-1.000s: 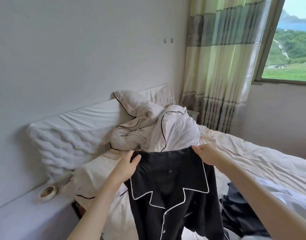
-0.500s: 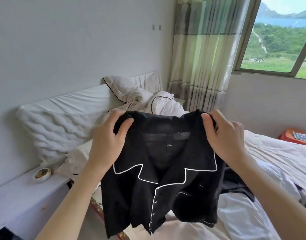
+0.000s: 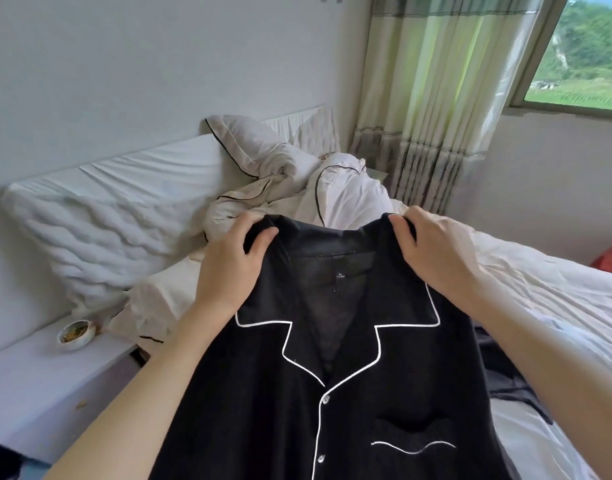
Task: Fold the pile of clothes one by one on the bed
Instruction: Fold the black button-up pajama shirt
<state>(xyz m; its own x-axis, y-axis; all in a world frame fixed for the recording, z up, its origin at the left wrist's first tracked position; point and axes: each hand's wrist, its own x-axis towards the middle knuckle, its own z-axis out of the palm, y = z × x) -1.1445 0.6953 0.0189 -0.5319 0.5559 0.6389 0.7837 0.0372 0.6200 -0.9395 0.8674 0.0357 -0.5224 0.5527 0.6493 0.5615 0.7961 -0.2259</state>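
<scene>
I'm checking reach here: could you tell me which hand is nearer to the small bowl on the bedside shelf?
Left. The left hand grips the shirt's shoulder on the bowl's side; the right hand grips the far shoulder.

I am holding a black pajama shirt [image 3: 349,393] up in front of me, its white-piped collar facing me and its front buttoned. My left hand [image 3: 228,268] is pinching one shoulder and my right hand [image 3: 436,254] is pinching the other, thumbs on the near side. The shirt is hanging above the bed [image 3: 557,306], where a crumpled white duvet [image 3: 297,188] is lying by the headboard. A small bowl [image 3: 76,335] is sitting on the white nightstand [image 3: 37,393], and a striped curtain [image 3: 436,98] is hanging beside the window.
</scene>
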